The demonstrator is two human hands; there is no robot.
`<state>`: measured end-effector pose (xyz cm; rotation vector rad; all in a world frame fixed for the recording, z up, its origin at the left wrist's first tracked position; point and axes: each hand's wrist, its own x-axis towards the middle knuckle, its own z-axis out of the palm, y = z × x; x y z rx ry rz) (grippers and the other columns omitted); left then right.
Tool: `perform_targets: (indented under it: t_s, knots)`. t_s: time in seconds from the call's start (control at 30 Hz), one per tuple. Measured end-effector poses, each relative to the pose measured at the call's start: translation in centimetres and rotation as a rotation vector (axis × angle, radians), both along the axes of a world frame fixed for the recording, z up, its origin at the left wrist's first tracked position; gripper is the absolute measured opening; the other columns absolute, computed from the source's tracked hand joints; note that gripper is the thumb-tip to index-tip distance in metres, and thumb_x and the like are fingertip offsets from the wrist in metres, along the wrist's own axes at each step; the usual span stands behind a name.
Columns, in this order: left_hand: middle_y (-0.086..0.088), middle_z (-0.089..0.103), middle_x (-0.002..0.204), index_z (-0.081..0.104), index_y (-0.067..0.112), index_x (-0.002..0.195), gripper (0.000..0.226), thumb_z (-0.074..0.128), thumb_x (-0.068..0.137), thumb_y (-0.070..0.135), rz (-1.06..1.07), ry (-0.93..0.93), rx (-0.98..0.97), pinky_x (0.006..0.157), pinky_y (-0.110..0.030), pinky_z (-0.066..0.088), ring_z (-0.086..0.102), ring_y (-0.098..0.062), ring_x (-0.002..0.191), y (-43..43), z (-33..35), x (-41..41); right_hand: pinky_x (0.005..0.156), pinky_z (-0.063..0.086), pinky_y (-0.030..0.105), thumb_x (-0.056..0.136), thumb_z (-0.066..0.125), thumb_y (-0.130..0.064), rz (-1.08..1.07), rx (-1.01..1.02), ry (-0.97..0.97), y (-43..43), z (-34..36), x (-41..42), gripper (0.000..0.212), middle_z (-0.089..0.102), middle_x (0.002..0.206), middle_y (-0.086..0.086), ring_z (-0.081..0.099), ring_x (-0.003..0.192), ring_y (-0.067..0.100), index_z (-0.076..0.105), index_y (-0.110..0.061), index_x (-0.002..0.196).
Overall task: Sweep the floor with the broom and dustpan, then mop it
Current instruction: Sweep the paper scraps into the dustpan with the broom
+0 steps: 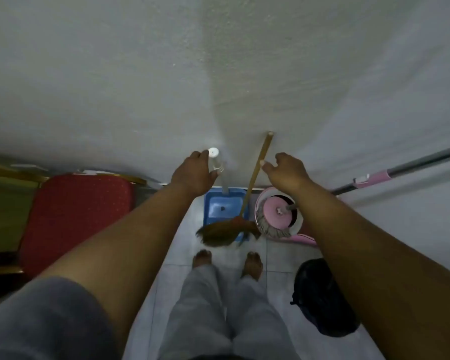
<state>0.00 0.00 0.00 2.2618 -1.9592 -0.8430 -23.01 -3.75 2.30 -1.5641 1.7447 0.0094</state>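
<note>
Head, left hand (192, 175) gripping dustpan (218, 207), right hand (286, 172) touching broom (248, 196).

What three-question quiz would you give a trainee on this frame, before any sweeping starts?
1. True or false: the mop head sits in the pink bucket.
2. Which hand grips the dustpan's white handle?
3. The broom bristles: A hang clear above the floor; B lie across the blue dustpan's front edge; C sit inside the bucket.
Key: 1 true; 2 the left hand; 3 B.
</note>
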Motion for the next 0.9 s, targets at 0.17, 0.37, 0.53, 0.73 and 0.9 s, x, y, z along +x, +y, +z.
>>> perform_targets:
  t_s: [0.17,0.37,0.53,0.73,0.9]
  knots:
    - [-0.016,0.050,0.143,0.043,0.008,0.146,0.064,0.065,0.093,0.037,0.260,0.178,0.022,0.105,-0.031,0.037,0.048,-0.030,0.131,-4.3,-3.3,-0.1,0.094,0.040,0.028,0.095,0.053,-0.051,-0.189,0.052,-0.087,-3.7,-2.7,1.2,0.066,0.054,0.140,0.014,0.052,0.125,0.031,0.047,-0.003,0.140]
    - [-0.011,0.065,0.123,0.061,0.013,0.120,0.041,0.075,0.085,0.030,0.256,0.211,0.020,0.083,-0.020,0.038,0.061,-0.027,0.112,-6.3,-5.7,-0.5,0.093,0.052,0.045,0.095,0.057,-0.042,-0.281,0.058,-0.222,-5.1,-4.9,2.5,0.041,0.067,0.109,0.016,0.063,0.104,0.034,0.064,-0.005,0.111]
    - [-0.011,0.063,0.121,0.065,0.015,0.119,0.044,0.081,0.077,0.019,0.106,0.143,0.079,0.086,-0.023,0.041,0.060,-0.028,0.111,-4.7,-6.7,-0.2,0.080,0.048,0.028,0.092,0.062,-0.040,-0.281,-0.026,-0.225,-2.8,-6.2,2.9,0.027,0.067,0.095,0.002,0.064,0.088,0.022,0.064,-0.017,0.105]
    - [-0.005,0.065,0.103,0.058,0.016,0.106,0.029,0.075,0.083,0.015,0.260,0.330,0.119,0.069,-0.020,0.038,0.058,-0.020,0.085,-0.7,-6.7,-0.4,0.065,0.037,0.017,0.097,0.055,-0.033,-0.082,0.044,-0.137,0.8,-6.1,2.3,0.024,0.060,0.093,-0.003,0.051,0.079,0.012,0.067,-0.017,0.109]
    - [-0.009,0.066,0.108,0.058,0.009,0.112,0.034,0.076,0.083,0.016,0.287,0.427,0.048,0.073,-0.022,0.043,0.059,-0.022,0.091,0.9,-4.3,-0.5,0.077,0.039,0.023,0.097,0.054,-0.034,-0.121,-0.055,-0.197,1.6,-3.1,1.7,0.027,0.064,0.098,0.001,0.056,0.087,0.016,0.065,-0.013,0.110]
